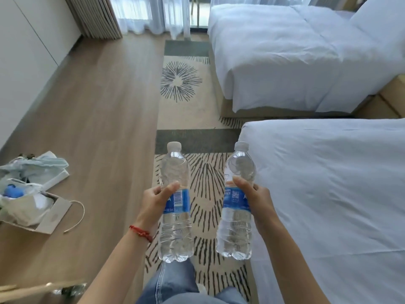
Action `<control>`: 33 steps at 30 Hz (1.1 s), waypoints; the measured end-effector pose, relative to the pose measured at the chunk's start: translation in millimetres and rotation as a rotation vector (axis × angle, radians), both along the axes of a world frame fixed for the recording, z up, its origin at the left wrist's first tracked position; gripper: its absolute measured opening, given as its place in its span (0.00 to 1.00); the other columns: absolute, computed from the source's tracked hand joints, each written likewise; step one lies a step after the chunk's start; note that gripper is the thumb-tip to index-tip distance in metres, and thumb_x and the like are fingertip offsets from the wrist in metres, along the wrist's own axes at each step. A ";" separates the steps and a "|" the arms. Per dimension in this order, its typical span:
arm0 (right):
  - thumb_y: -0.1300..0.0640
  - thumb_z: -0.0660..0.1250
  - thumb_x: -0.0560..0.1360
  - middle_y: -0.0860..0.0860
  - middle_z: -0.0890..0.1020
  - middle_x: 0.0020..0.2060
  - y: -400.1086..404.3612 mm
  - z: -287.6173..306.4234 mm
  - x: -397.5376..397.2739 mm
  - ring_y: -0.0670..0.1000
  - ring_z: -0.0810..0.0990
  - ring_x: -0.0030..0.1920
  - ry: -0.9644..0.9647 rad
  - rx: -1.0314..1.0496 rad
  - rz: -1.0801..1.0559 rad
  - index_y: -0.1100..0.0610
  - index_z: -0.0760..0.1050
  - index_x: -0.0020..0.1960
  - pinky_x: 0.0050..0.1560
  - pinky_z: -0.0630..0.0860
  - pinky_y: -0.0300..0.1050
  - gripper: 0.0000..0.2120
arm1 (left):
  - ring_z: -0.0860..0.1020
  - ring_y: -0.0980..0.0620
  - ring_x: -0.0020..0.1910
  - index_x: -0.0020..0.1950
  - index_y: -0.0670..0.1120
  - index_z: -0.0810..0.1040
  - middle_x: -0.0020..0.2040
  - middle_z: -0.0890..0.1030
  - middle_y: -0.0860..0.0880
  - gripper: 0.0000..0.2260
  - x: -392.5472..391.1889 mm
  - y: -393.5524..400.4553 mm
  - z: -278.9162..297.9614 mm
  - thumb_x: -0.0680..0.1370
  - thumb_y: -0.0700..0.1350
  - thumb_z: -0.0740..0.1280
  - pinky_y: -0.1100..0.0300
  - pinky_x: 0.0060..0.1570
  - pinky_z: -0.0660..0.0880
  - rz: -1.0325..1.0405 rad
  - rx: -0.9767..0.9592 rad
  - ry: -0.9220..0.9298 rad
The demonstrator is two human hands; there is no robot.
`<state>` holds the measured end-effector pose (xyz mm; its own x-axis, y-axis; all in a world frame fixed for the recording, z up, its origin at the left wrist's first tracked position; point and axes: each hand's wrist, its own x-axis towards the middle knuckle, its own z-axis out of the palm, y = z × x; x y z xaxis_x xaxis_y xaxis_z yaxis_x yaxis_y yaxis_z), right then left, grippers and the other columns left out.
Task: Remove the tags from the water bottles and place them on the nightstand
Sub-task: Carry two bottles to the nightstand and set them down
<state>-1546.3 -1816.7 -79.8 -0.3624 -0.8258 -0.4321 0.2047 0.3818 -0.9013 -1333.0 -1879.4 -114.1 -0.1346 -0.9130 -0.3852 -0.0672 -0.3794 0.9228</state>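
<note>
Each hand grips one upright water bottle by its blue label: left hand (156,199) holds the left bottle (175,207), right hand (255,197) the right bottle (236,207), likely for carrying; no nightstand shows.

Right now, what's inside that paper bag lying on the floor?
The paper bag lies tipped on its side, with crumpled white plastic and something blue showing at its mouth. Anything deeper inside is covered.

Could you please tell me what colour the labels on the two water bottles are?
Blue, with white print, on both the left bottle and the right bottle; head view.
</note>
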 end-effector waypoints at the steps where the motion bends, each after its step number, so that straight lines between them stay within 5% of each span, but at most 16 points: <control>1: 0.43 0.71 0.57 0.55 0.83 0.35 -21.9 -2.9 -5.0 0.49 0.83 0.31 0.002 0.000 -0.006 0.61 0.78 0.47 0.29 0.76 0.37 0.26 | 0.80 0.54 0.28 0.43 0.39 0.80 0.30 0.82 0.48 0.32 -5.7 -22.6 -2.9 0.53 0.63 0.72 0.65 0.28 0.75 0.004 0.005 0.000; 8: 0.51 0.70 0.68 0.56 0.82 0.36 -183.8 -18.1 -43.2 0.49 0.82 0.31 0.011 -0.002 -0.061 0.60 0.78 0.44 0.31 0.78 0.38 0.12 | 0.80 0.51 0.32 0.43 0.41 0.81 0.35 0.83 0.45 0.29 -41.7 -190.7 -10.5 0.54 0.63 0.71 0.61 0.33 0.76 -0.011 -0.001 -0.007; 15: 0.49 0.71 0.65 0.49 0.83 0.29 -316.5 -10.3 -84.0 0.47 0.83 0.30 -0.016 -0.022 -0.080 0.58 0.78 0.44 0.28 0.76 0.36 0.14 | 0.79 0.55 0.29 0.41 0.41 0.81 0.31 0.82 0.50 0.27 -84.3 -335.6 4.6 0.54 0.62 0.70 0.65 0.29 0.75 -0.063 0.001 -0.002; 20: 0.45 0.72 0.60 0.53 0.82 0.34 -397.0 -19.0 -125.6 0.49 0.82 0.31 -0.006 -0.022 -0.122 0.67 0.77 0.48 0.30 0.77 0.37 0.27 | 0.78 0.58 0.26 0.39 0.43 0.80 0.27 0.81 0.52 0.25 -127.6 -418.2 1.5 0.54 0.62 0.70 0.67 0.27 0.74 -0.095 0.036 -0.003; 23: 0.44 0.73 0.60 0.52 0.83 0.34 -449.3 -29.5 -161.1 0.49 0.82 0.33 0.013 -0.014 -0.113 0.63 0.79 0.46 0.34 0.78 0.39 0.24 | 0.79 0.56 0.28 0.39 0.42 0.80 0.28 0.81 0.51 0.25 -162.8 -470.0 -4.7 0.54 0.61 0.71 0.66 0.28 0.75 -0.093 0.043 -0.003; 30: 0.50 0.71 0.67 0.48 0.83 0.30 -564.5 -28.5 -254.5 0.46 0.82 0.31 0.004 -0.031 -0.130 0.58 0.78 0.41 0.30 0.78 0.35 0.11 | 0.77 0.43 0.39 0.52 0.29 0.74 0.42 0.78 0.36 0.39 -259.8 -585.5 1.7 0.55 0.60 0.72 0.51 0.43 0.74 -0.094 0.050 0.040; 33: 0.48 0.71 0.65 0.48 0.84 0.30 -599.4 -19.6 -288.4 0.46 0.83 0.32 -0.001 -0.053 -0.143 0.58 0.78 0.43 0.29 0.77 0.35 0.15 | 0.77 0.44 0.37 0.52 0.31 0.75 0.40 0.79 0.38 0.40 -296.2 -625.3 9.9 0.54 0.61 0.71 0.52 0.41 0.74 -0.116 0.049 0.038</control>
